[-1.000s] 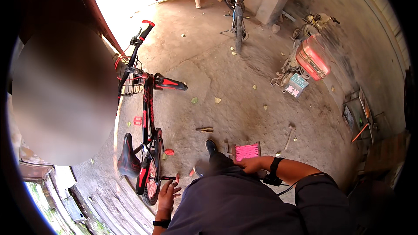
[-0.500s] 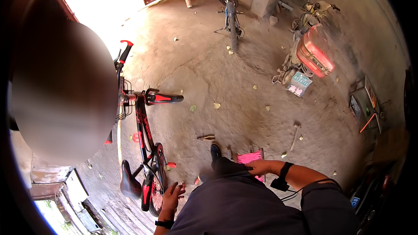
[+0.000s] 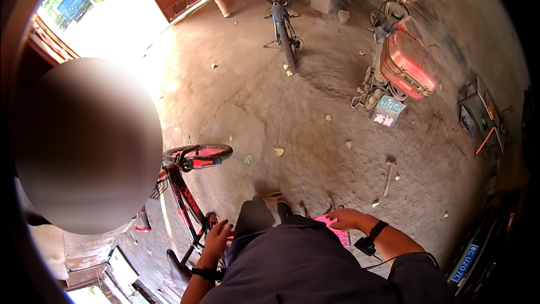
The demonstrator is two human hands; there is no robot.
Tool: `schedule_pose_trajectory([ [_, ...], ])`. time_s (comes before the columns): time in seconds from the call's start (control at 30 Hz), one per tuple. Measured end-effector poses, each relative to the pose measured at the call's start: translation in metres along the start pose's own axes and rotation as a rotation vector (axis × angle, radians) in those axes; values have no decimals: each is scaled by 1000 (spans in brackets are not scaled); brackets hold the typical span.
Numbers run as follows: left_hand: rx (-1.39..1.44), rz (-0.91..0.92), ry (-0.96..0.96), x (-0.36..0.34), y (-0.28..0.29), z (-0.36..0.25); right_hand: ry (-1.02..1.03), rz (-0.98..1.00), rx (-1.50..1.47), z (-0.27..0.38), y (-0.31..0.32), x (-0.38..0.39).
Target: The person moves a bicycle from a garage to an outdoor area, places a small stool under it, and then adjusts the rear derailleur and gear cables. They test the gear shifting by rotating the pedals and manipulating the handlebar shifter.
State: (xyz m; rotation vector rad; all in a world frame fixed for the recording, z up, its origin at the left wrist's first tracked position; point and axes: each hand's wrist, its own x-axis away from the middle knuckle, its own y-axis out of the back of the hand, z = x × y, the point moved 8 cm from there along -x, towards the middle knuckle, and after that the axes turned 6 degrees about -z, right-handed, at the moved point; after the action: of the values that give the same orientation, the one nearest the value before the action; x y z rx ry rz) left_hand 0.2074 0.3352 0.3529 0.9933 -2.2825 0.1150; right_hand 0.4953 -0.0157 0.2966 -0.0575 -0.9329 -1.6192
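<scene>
My left hand point(image 3: 218, 238) hangs beside the red-and-black bicycle point(image 3: 187, 198), near its pedal area, with its fingers apart and nothing seen in them. Whether it touches the frame is unclear. The bicycle's front wheel point(image 3: 198, 153) is turned toward the right, and its black saddle point(image 3: 179, 267) lies below my left forearm. My right hand point(image 3: 344, 219) is over a low stool with a pink woven seat point(image 3: 338, 236), fingers stretched out and pointing left. I cannot tell whether it touches the seat. Both wrists wear black bands; a small black device point(image 3: 365, 246) hangs at the right one.
A large blurred patch point(image 3: 90, 146) hides the left side and the bicycle's handlebar. Another bicycle point(image 3: 284, 34) stands ahead. To the right are a dusty two-wheeler with a red box point(image 3: 409, 65), a hammer-like tool point(image 3: 388, 177) on the floor and a metal-framed stand point(image 3: 481, 114).
The bicycle's front wheel has swung round, and its handlebar has gone behind the blurred patch. My left hand has risen slightly. My right hand shows a little further right, and the view has shifted.
</scene>
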Motion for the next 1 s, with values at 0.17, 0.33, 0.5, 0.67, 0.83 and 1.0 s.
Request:
schedule_pose_trajectory([
  [0.17, -179, 64, -29, -68, -28, -89, -170, -155, -69, -2, 64, -13],
  [0.33, -233, 163, -117, -165, -67, -176, -219, -311, -169, -1, 132, -64],
  [0.5, -281, 232, -176, -259, -92, -265, -229, -372, -140, 24, 215, -134],
  [0.67, -239, 249, -190, -329, -102, -362, -125, -438, -55, 75, 311, -204],
  [0.83, -221, 200, -169, -387, -111, -439, -99, -494, -106, 92, 390, -248],
  [1.0, -259, 186, -192, -453, -135, -505, -143, -463, -115, 68, 459, -301],
])
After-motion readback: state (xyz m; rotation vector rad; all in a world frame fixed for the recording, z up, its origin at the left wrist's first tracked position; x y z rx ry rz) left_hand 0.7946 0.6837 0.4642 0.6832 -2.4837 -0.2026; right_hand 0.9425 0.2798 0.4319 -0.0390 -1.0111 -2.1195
